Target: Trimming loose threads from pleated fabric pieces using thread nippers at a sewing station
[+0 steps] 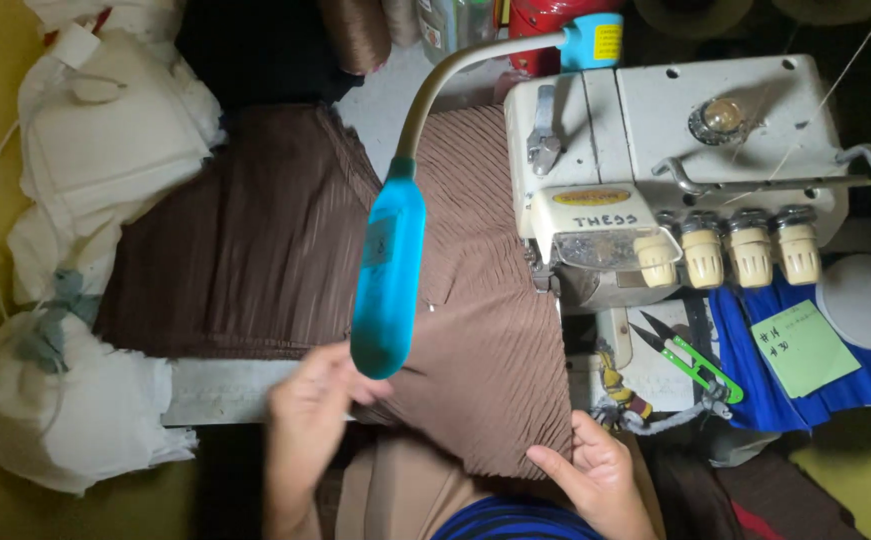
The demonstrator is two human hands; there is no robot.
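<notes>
Brown pleated fabric (285,230) lies spread across the table and under the white serger sewing machine (675,140). My left hand (307,410) rests on the fabric's near edge, partly behind a blue gooseneck lamp head (387,280). My right hand (600,470) pinches the fabric's near right corner at the table's front edge. The machine's presser foot area (545,275) sits right at the fabric's right edge.
White stuffed cloth bundles (105,150) pile at the left. Green thread snips (690,355) lie right of the machine's front, near a green sticky note (803,345) on blue cloth (755,350). Thread cones (355,30) stand at the back.
</notes>
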